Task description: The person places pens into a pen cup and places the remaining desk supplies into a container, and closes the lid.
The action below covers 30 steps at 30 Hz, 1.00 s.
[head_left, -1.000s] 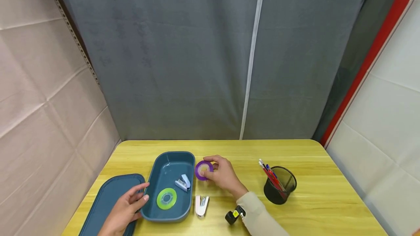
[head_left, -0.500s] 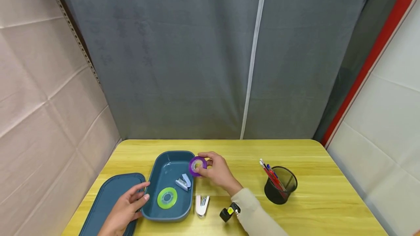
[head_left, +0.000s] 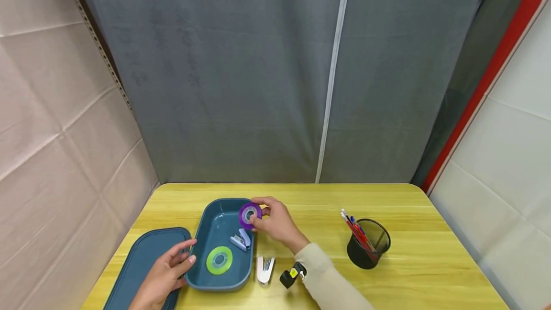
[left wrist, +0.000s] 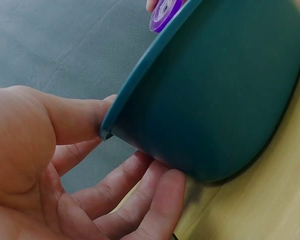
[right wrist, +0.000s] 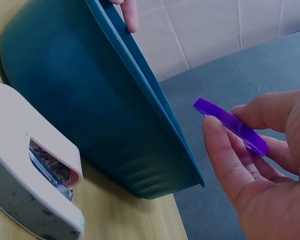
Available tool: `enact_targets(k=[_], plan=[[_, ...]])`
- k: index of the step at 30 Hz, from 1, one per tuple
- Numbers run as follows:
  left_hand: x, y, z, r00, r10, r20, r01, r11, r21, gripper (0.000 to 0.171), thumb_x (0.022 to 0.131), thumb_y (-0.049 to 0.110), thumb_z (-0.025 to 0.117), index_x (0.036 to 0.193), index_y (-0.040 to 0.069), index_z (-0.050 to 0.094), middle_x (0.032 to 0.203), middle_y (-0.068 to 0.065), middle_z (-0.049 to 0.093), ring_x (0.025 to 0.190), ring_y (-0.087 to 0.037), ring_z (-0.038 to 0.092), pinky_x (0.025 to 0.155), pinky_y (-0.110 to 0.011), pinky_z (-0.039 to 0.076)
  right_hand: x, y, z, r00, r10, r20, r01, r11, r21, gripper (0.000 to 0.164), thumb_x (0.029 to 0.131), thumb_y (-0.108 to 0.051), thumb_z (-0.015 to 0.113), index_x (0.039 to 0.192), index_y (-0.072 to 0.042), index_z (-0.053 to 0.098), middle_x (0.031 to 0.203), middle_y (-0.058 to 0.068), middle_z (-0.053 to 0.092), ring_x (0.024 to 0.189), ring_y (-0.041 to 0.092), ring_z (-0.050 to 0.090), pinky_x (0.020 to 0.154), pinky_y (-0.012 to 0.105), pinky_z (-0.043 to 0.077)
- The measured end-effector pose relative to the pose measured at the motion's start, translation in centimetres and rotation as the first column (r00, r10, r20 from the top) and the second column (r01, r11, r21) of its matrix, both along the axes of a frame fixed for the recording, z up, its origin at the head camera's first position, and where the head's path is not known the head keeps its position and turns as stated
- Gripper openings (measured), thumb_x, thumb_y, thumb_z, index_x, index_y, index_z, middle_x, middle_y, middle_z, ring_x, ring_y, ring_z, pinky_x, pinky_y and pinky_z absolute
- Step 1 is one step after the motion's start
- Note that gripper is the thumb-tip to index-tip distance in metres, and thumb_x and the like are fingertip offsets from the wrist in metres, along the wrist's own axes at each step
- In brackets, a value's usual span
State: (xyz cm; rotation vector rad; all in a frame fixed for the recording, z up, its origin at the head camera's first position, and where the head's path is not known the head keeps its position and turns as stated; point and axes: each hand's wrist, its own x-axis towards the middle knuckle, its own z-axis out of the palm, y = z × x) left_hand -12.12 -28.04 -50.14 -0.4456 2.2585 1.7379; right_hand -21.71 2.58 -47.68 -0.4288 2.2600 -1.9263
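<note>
My right hand (head_left: 277, 224) pinches a roll of purple tape (head_left: 243, 215) between thumb and fingers, above the far right rim of a blue plastic box (head_left: 199, 279). The right wrist view shows the purple tape (right wrist: 230, 125) edge-on and tilted, apart from the box wall. My left hand (head_left: 161, 274) holds the box's left side, its thumb (left wrist: 82, 117) over the rim and other fingertips against the outer wall. Inside the box lie a green tape roll (head_left: 210, 261) and a small light-blue stapler (head_left: 238, 242). A white stapler (head_left: 264, 271) stands on the table just right of the box.
The blue lid (head_left: 142, 257) lies left of the box, partly under the left hand. A black mesh pen cup (head_left: 361, 255) with pens and pencils stands to the right on the wooden table (head_left: 422, 262). A grey curtain (head_left: 236, 85) hangs behind the table.
My right hand has carried the purple tape up and left, from beside the box to over its right rim. The left hand has stayed at the box.
</note>
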Motion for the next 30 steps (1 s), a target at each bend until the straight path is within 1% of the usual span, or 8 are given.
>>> enact_targets(k=[4, 7, 8, 12, 17, 20, 24, 30], plan=[[0.0, 0.0, 0.1, 1.000, 0.000, -0.007, 0.000, 1.000, 0.008, 0.066, 0.101, 0.036, 0.074, 0.159, 0.018, 0.048, 0.155, -0.028, 0.051, 0.138, -0.046, 0.055, 0.088, -0.053, 0.063, -0.2, -0.5, 0.1, 1.000, -0.012, -0.007, 0.012, 0.999, 0.033, 0.052, 0.091, -0.008, 0.083, 0.140, -0.009, 0.066, 0.132, 0.011, 0.064, 0.101, 0.020, 0.072, 0.074, 0.031, 0.066], [0.0, -0.1, 0.2, 1.000, 0.001, -0.006, 0.000, 1.000, 0.011, 0.067, 0.100, 0.037, 0.074, 0.159, 0.019, 0.048, 0.156, -0.028, 0.050, 0.139, -0.046, 0.054, 0.088, -0.053, 0.063, -0.3, -0.9, 0.2, 1.000, -0.012, -0.019, 0.013, 0.999, 0.046, 0.051, 0.091, -0.008, 0.083, 0.139, -0.009, 0.067, 0.131, 0.011, 0.065, 0.100, 0.018, 0.071, 0.074, 0.029, 0.066], [0.0, -0.2, 0.2, 1.000, -0.009, -0.006, 0.009, 1.000, 0.008, 0.068, 0.100, 0.037, 0.074, 0.159, 0.018, 0.047, 0.157, -0.029, 0.049, 0.140, -0.047, 0.053, 0.088, -0.053, 0.062, -0.3, -1.0, 0.2, 1.000, -0.010, -0.019, 0.011, 0.999, 0.046, 0.051, 0.092, -0.008, 0.083, 0.140, -0.009, 0.066, 0.131, 0.011, 0.065, 0.099, 0.017, 0.071, 0.074, 0.029, 0.066], [0.0, -0.2, 0.2, 1.000, -0.009, 0.002, 0.009, 1.000, 0.004, 0.068, 0.100, 0.038, 0.074, 0.159, 0.018, 0.047, 0.157, -0.030, 0.048, 0.141, -0.048, 0.052, 0.088, -0.053, 0.062, -0.4, -1.7, 0.2, 1.000, 0.000, -0.017, 0.001, 0.999, 0.039, 0.051, 0.092, -0.007, 0.082, 0.140, -0.007, 0.066, 0.126, 0.012, 0.066, 0.094, 0.015, 0.070, 0.073, 0.029, 0.066], [0.1, 0.0, 0.2, 1.000, -0.003, 0.006, 0.003, 1.000, -0.006, 0.067, 0.100, 0.038, 0.074, 0.159, 0.018, 0.049, 0.158, -0.031, 0.047, 0.142, -0.049, 0.051, 0.087, -0.054, 0.063, -0.6, -2.5, 0.2, 1.000, -0.008, 0.007, 0.007, 0.998, 0.061, 0.050, 0.092, -0.009, 0.083, 0.139, -0.011, 0.067, 0.120, 0.010, 0.067, 0.086, 0.014, 0.071, 0.073, 0.030, 0.066], [0.2, 0.0, 0.1, 1.000, -0.002, 0.002, 0.002, 1.000, -0.011, 0.066, 0.100, 0.037, 0.074, 0.158, 0.018, 0.049, 0.158, -0.031, 0.047, 0.142, -0.049, 0.051, 0.087, -0.054, 0.063, -0.8, -3.1, 0.2, 1.000, -0.004, 0.020, 0.003, 0.999, 0.051, 0.051, 0.091, -0.007, 0.083, 0.139, -0.008, 0.066, 0.114, 0.011, 0.068, 0.082, 0.015, 0.072, 0.074, 0.036, 0.067], [0.2, 0.0, 0.1, 1.000, 0.001, -0.002, -0.001, 1.000, -0.015, 0.065, 0.100, 0.037, 0.074, 0.158, 0.019, 0.050, 0.158, -0.031, 0.047, 0.141, -0.049, 0.051, 0.086, -0.054, 0.063, -1.1, -3.7, 0.1, 1.000, 0.013, 0.011, -0.013, 1.000, 0.025, 0.051, 0.090, -0.003, 0.082, 0.138, -0.003, 0.066, 0.105, 0.011, 0.070, 0.077, 0.015, 0.071, 0.074, 0.044, 0.067], [0.1, 0.1, 0.1, 1.000, 0.004, -0.001, -0.004, 1.000, -0.010, 0.067, 0.099, 0.039, 0.075, 0.158, 0.019, 0.050, 0.157, -0.031, 0.048, 0.141, -0.049, 0.052, 0.086, -0.054, 0.063, -1.5, -4.3, -0.4, 1.000, 0.012, -0.008, -0.011, 0.999, 0.047, 0.052, 0.089, -0.003, 0.082, 0.138, 0.000, 0.066, 0.102, 0.009, 0.072, 0.076, 0.014, 0.070, 0.069, 0.038, 0.067]])
